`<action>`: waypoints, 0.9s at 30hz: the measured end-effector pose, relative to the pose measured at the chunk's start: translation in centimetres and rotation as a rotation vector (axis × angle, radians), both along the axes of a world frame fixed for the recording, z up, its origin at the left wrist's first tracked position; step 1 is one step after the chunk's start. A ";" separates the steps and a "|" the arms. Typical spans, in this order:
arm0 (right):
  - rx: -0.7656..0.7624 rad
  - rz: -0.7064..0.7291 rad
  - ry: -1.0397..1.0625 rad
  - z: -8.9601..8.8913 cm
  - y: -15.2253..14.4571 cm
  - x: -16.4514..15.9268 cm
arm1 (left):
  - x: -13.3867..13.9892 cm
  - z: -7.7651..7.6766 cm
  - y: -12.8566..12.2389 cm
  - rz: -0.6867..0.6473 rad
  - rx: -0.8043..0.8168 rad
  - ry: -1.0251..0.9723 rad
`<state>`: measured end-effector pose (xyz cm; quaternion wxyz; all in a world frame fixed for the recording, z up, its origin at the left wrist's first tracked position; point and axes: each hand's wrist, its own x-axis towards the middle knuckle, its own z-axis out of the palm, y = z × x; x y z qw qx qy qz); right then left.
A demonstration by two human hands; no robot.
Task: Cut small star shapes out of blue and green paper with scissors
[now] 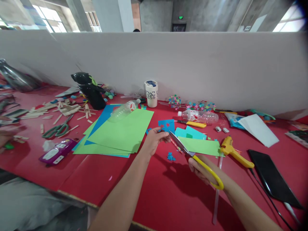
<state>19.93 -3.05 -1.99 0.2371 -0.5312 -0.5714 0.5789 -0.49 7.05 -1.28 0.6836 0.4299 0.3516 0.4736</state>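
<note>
My left hand point(156, 138) pinches the lower edge of a small blue paper point(170, 122), in which red star shapes show, apparently cut-outs. My right hand point(201, 168) grips yellow-handled scissors point(208, 170), their blades pointing up and left, with the tips at the paper's lower edge near my left fingertips. A small pile of blue paper stars point(171, 156) lies on the red table below the blades. Behind the scissors are a light green paper strip point(202, 146) and turquoise paper pieces point(192, 132).
Green paper sheets point(122, 131) bear a plastic bottle point(125, 110) at left. A white cup point(151, 93) and black flask point(90, 91) stand behind. Rightward are a yellow cutter point(196, 124), a yellow glue gun point(237, 152) and a phone point(273, 176). Another person's hand point(4, 138) is far left.
</note>
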 end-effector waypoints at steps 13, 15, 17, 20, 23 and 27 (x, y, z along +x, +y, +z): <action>-0.007 -0.016 -0.056 -0.1 0.0 -0.2 | -0.1 0.3 0.0 0.000 0.004 0.027; -0.002 -0.013 -0.064 -0.2 0.1 -0.2 | -0.1 0.2 0.0 0.000 0.004 0.025; -0.009 -0.014 -0.071 -0.1 0.1 -0.2 | -0.1 0.1 0.0 0.003 0.004 0.022; -0.017 -0.021 -0.072 0.1 0.1 -0.3 | -0.1 0.2 -0.1 0.006 0.002 0.023; -0.019 -0.024 -0.069 0.3 0.1 -0.4 | -0.1 0.3 -0.1 0.007 -0.003 0.027; -0.007 -0.019 -0.073 0.1 0.1 -0.3 | -0.1 0.3 -0.1 0.006 -0.005 0.028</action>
